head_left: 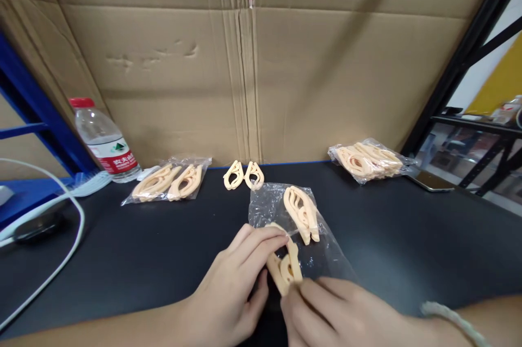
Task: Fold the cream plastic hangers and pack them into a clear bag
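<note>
My left hand (240, 282) has its fingers closed on the upper left side of a beige plastic piece that looks like a folding hanger (296, 260). At the near end of the same hanger, my right hand (334, 311) is closed in a pinch, slightly blurred. A clear plastic bag (332, 249) lies spread beneath and behind it. A second folded hanger (302, 214) rests at this bag; whether it is inside or on top I cannot tell. Both hands partly cover the held hanger.
Two loose beige hangers (233, 175) stand by the cardboard wall (285, 91). Bagged hangers (167, 181) lie at back left, another bagged bundle (367, 161) at back right beside a phone (432, 181). A water bottle (106, 143) and white cable (79, 227) are left on the black table (142, 260).
</note>
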A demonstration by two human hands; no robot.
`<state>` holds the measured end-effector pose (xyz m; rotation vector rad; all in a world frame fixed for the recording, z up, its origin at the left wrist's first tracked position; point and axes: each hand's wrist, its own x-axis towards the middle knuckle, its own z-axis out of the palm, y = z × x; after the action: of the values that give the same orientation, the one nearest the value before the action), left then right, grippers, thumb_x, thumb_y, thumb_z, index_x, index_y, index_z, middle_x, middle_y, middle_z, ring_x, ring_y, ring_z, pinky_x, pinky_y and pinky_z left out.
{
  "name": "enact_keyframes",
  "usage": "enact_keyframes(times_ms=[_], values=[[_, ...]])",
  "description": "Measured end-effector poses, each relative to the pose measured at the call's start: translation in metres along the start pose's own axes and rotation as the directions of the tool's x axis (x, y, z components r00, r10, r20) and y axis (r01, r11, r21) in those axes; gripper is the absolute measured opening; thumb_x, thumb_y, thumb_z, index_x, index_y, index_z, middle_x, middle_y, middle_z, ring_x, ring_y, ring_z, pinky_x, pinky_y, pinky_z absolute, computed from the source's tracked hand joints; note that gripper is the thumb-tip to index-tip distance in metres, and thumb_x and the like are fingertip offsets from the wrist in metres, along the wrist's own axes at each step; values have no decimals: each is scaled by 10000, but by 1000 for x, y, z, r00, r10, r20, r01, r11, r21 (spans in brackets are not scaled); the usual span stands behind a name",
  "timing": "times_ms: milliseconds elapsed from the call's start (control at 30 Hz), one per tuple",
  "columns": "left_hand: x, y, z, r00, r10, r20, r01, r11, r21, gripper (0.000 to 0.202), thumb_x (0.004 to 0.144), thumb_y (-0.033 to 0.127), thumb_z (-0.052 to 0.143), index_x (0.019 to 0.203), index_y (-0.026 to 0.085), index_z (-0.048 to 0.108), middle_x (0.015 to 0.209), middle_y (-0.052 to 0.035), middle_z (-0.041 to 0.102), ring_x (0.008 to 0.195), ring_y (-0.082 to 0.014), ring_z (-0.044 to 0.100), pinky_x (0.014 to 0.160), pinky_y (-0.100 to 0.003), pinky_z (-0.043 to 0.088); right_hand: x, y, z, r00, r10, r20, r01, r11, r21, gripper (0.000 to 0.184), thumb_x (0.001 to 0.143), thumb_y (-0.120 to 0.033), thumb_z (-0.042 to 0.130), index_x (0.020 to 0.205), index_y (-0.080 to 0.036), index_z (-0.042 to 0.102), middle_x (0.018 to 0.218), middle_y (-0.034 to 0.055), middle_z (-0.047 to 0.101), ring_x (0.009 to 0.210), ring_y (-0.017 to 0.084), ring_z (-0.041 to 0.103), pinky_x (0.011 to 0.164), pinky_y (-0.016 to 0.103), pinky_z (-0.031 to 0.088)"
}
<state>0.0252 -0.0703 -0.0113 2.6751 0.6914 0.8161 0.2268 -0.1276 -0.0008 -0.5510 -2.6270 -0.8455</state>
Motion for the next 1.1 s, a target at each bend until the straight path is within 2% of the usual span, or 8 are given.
enact_keyframes(times_ms=[67,200,367,533,767,967,1033,1100], values=[[-1,0,0,1000,-1,13,1,1000,-20,596,809,-23,400,1348,229,362,1318,-70,478,1187,-196,443,1027,-371,424,15,6,13,1000,6,28,-5,998,-55,166,787,-86,487,746,-120,644,672,86,652,535,189,572,422,289,459],[-1,-2,1,1000,-6,19,8,998,-69,648,780,-25,405,1375,221,338,1341,-83,456,1225,-202,440,1058,-383,414,25,14,35,998,47,43,-42,993,-106,185,773,-82,488,804,-60,669,739,163,671,624,264,626,489,352,502],[1,-2,1,999,-47,4,48,994,-103,671,779,-13,405,1401,223,316,1381,-99,429,1261,-214,438,1059,-391,428,22,19,45,990,94,101,-82,989,-125,193,776,-92,514,831,-42,693,793,193,688,614,264,633,489,340,512],[2,0,-1,998,-56,24,58,995,-86,684,780,1,424,1408,246,306,1407,-92,418,1266,-217,436,1045,-394,445,15,22,53,978,162,127,-144,979,-144,229,781,-125,574,937,-20,705,886,198,697,754,301,665,672,398,570],[0,1,-2,998,-51,34,51,999,-17,661,802,23,440,1406,247,295,1408,-88,428,1258,-200,434,1065,-394,413,11,27,54,971,226,81,-214,968,-129,255,764,-142,642,973,-12,706,939,190,706,850,303,667,706,370,587],[3,3,-3,999,-22,32,23,999,-37,660,805,39,467,1406,256,302,1400,-88,440,1246,-199,446,1047,-380,419,3,29,62,974,210,83,-201,975,-98,275,802,-130,587,1040,-25,676,1065,186,688,988,283,652,810,330,572],[4,3,-5,999,-28,28,29,999,-31,618,825,72,485,1394,257,330,1383,-84,460,1224,-203,463,1030,-384,427,0,25,54,970,220,99,-211,972,-99,309,803,-113,557,1079,-11,651,1101,197,673,1017,285,641,816,336,567],[4,4,-8,1000,-25,8,25,999,-37,527,847,130,501,1351,247,403,1354,-83,489,1183,-218,488,1002,-401,439,0,23,35,971,208,117,-200,977,-74,316,793,-96,535,1075,-3,641,1097,206,668,992,286,644,762,337,571]])
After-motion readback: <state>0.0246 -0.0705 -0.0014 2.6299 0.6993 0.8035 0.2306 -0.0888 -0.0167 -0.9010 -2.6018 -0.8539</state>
